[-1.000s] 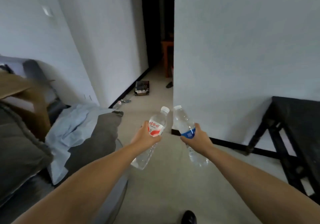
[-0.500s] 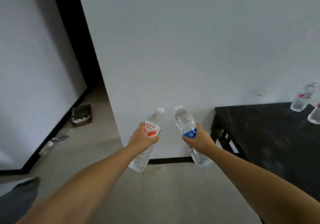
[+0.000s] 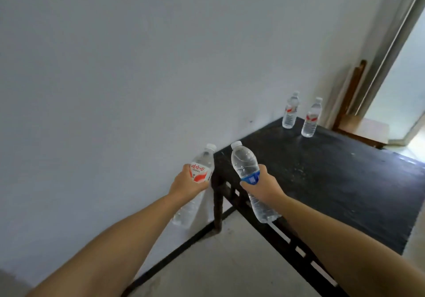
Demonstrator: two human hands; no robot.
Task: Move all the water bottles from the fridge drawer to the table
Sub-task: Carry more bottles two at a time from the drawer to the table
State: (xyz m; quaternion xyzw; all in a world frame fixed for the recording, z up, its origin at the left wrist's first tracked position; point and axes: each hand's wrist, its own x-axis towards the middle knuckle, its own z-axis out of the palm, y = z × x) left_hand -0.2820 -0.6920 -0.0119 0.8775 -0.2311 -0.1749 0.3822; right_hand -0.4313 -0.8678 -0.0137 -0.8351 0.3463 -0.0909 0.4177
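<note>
My left hand [image 3: 185, 185] grips a clear water bottle with a red and white label [image 3: 200, 170], held just left of the black table's near corner. My right hand [image 3: 264, 185] grips a clear bottle with a blue label [image 3: 245, 163] over the table's left edge. Both bottles tilt with their caps pointing up and away. The black table [image 3: 333, 177] stands against the white wall. Two more red-labelled bottles [image 3: 291, 110] [image 3: 311, 118] stand upright at its far end. The fridge drawer is out of view.
A white wall with a black skirting board [image 3: 174, 249] runs along the left. A wooden frame [image 3: 349, 96] leans by a bright doorway [image 3: 402, 85] at the far right. Pale floor [image 3: 218, 262] lies below my arms.
The view has swung right and closer to the table. The table now fills the right side, and the two standing bottles have come into fuller view. Both hands still hold their bottles.
</note>
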